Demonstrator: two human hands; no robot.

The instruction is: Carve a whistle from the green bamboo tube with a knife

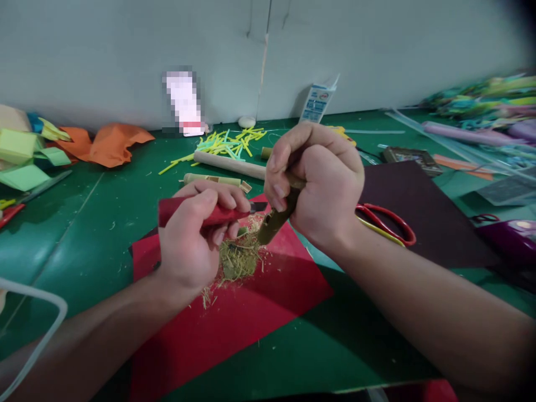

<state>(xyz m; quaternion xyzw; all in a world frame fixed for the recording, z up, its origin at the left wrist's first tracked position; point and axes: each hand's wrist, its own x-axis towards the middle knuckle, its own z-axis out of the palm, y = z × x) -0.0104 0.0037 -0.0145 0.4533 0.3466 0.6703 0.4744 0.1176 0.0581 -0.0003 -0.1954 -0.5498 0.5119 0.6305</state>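
Note:
My left hand (195, 234) is closed around a red-handled knife (209, 214), its dark blade pointing right. My right hand (320, 184) grips a short olive-green bamboo tube (274, 223), which slants down to the left. A small gap separates the blade from the tube. Beneath them, a heap of greenish shavings (240, 258) lies on a red sheet (272, 296), with pale fine shavings scattered around it. The tube's lower end is over the heap's right edge. My right fingers hide the tube's upper part.
Behind my hands lie a pale rod (230, 164), a split bamboo piece (213, 180) and yellow-green strips (234, 142). Red-handled scissors (391, 223) rest beside a dark sheet (431, 212). Orange paper (115, 145) is at the left; a drink carton (318, 103) stands near the wall.

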